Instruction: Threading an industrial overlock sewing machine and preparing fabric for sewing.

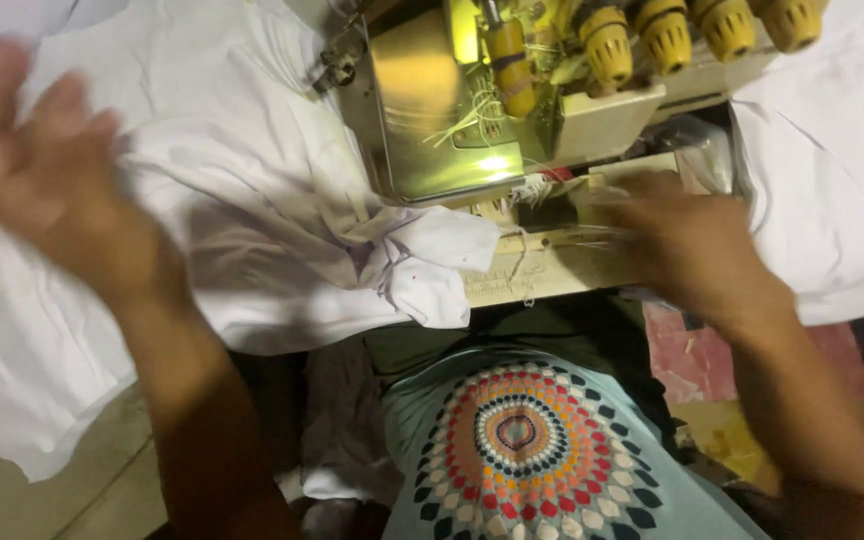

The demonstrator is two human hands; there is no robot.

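Note:
My left hand (pixel 37 150) is blurred, fingers spread, raised over a heap of white cloth (pixel 252 210) at the left; it holds nothing that I can see. My right hand (pixel 687 240) is also blurred and rests at the front of an overlock sewing machine (pixel 472 110), by its worn work plate (pixel 542 265). Whether its fingers pinch cloth or thread there I cannot tell. A fold of the white cloth lies bunched just left of the plate.
Several yellow tension knobs (pixel 667 30) line the machine's top. More white cloth (pixel 832 150) lies at the right. Pink and yellow scraps (pixel 692 360) sit below my right arm. My lap with a patterned shirt (pixel 517 440) fills the bottom centre.

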